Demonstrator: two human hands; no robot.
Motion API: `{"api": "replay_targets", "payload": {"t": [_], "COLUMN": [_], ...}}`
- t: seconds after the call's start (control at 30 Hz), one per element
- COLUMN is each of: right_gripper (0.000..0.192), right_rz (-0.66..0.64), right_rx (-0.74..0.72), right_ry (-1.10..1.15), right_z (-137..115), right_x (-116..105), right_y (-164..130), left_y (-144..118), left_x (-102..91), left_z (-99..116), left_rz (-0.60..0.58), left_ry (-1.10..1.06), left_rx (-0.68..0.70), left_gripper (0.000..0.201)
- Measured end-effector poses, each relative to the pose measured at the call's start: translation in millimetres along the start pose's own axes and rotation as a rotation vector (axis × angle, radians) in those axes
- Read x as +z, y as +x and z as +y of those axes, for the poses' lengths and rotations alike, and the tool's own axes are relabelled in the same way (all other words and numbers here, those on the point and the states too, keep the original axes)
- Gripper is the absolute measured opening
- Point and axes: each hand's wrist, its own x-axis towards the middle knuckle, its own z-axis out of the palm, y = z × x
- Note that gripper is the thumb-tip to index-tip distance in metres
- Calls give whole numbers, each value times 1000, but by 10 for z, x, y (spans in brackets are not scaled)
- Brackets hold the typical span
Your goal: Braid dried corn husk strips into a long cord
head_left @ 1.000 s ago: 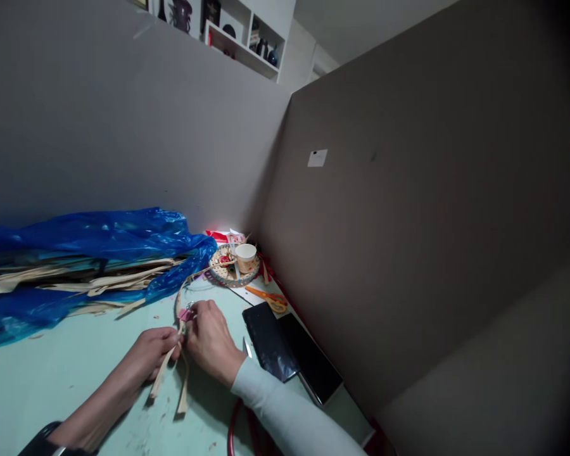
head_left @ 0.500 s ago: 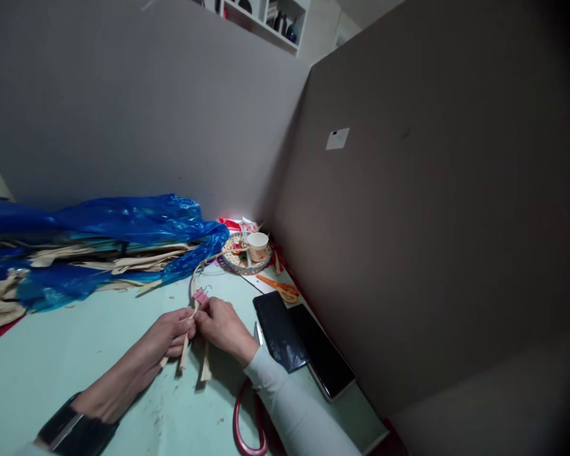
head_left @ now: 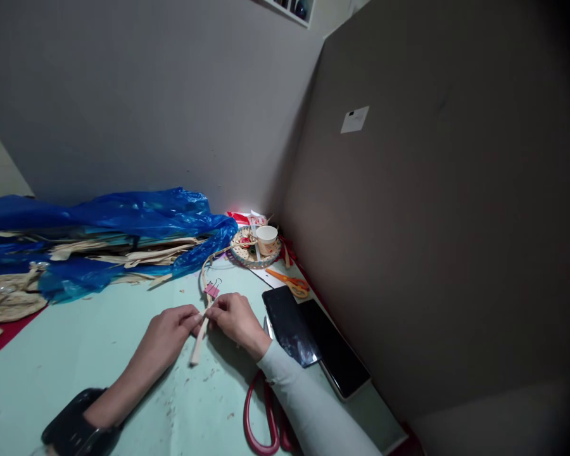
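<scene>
Pale, flat plant-fibre strips (head_left: 199,345) hang down between my hands, one of them showing its full loose end. My left hand (head_left: 171,329) pinches the strips from the left, thumb and fingers together. From the right, my right hand (head_left: 235,320) grips them close beside it, its fingertips almost meeting the left ones. Just above the fingers, a pink binder clip (head_left: 211,289) is clamped on the work. Beyond the clip a narrow length of braid (head_left: 204,272) curves up and away toward a round woven tray. Where the fingertips overlap, the strips are partly hidden.
At the back stands the woven tray (head_left: 240,258) with a paper cup (head_left: 266,240). Blue plastic (head_left: 137,212) wraps bundled strips (head_left: 161,253) at left. On the right lie orange scissors (head_left: 292,283), two dark phone-like slabs (head_left: 289,326) and red-handled scissors (head_left: 249,421). Grey partitions (head_left: 408,221) rise behind.
The view has tilted down and shifted left. My left fingers have changed position on the strips; one strip now hangs plainly in front, where several loose ends showed before.
</scene>
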Motion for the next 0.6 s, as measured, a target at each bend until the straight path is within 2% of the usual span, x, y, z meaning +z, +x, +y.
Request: {"api": "replay_targets", "payload": {"t": [0.07, 0.17, 0.23, 0.3, 0.47, 0.53, 0.6], "right_gripper": [18, 18, 18, 17, 25, 24, 22], "right_rz": [21, 37, 49, 40, -97, -116, -114], "right_rx": [10, 25, 52, 95, 168, 172, 164], "right_ry": [58, 164, 237, 311, 490, 532, 551], "right_z": [4, 8, 9, 4, -28, -27, -10], "right_x": [19, 50, 61, 57, 12, 7, 20], "right_y": [-5, -8, -11, -22, -74, -79, -65], "left_y": [-67, -181, -240, -279, -333, -331, -295], "left_x": [-16, 64, 164, 268, 381, 325, 212], "left_z": [48, 88, 90, 81, 94, 125, 153], "left_rz": [68, 140, 149, 107, -18, -21, 38], "left_ry": [150, 354, 469, 547, 610, 610, 485], "left_rx": [21, 57, 99, 154, 269, 293, 249], "left_gripper": [32, 37, 39, 38, 39, 39, 35]}}
